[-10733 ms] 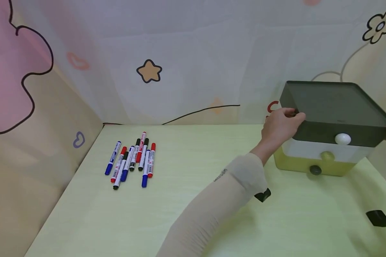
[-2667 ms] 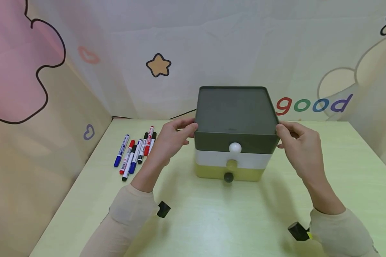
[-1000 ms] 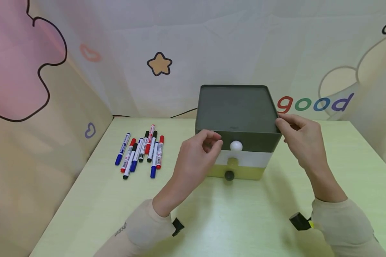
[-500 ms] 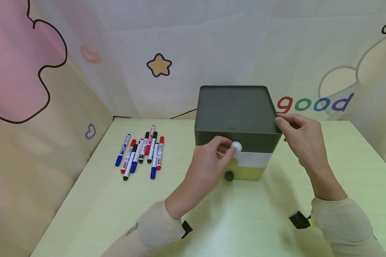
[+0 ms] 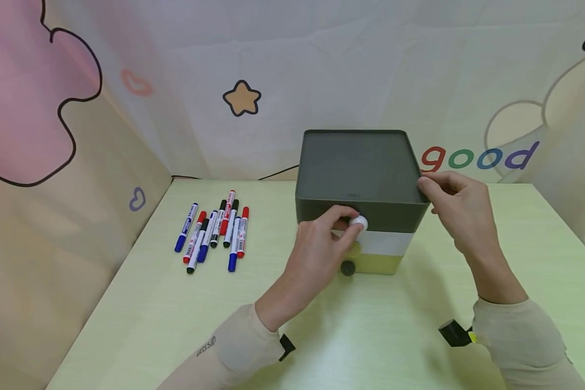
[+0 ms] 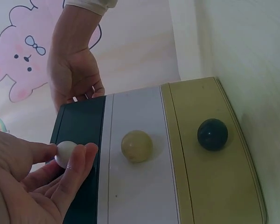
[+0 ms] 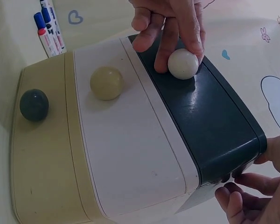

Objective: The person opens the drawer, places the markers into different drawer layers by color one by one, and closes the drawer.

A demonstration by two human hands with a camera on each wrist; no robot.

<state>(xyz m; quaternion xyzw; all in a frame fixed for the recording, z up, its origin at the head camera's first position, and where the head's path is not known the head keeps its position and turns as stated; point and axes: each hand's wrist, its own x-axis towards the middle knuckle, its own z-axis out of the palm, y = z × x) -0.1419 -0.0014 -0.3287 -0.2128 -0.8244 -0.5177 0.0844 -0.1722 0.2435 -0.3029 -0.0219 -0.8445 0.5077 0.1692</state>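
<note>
A small storage box with three stacked drawers [image 5: 361,168] stands on the table, its layers dark green, white and yellow-green. My left hand [image 5: 317,249] pinches the white knob [image 6: 66,154] of the dark green top drawer [image 7: 203,126] between thumb and fingers. At the box's upper right edge, my right hand [image 5: 460,214] holds the rim, thumb on top and fingers bent against the side. The middle drawer's yellowish knob [image 7: 107,83] and the bottom drawer's dark knob [image 6: 213,135] are untouched. No drawer stands visibly pulled out.
Several whiteboard markers [image 5: 214,230] with blue, red and black caps lie on the pale green table [image 5: 141,303], left of the box. A patterned cloth backdrop [image 5: 200,146] rises behind the table and at both sides.
The box has come from the right side to the middle of the table. My left hand has left its left edge and now pinches the white knob; my right hand stays at the right edge.
</note>
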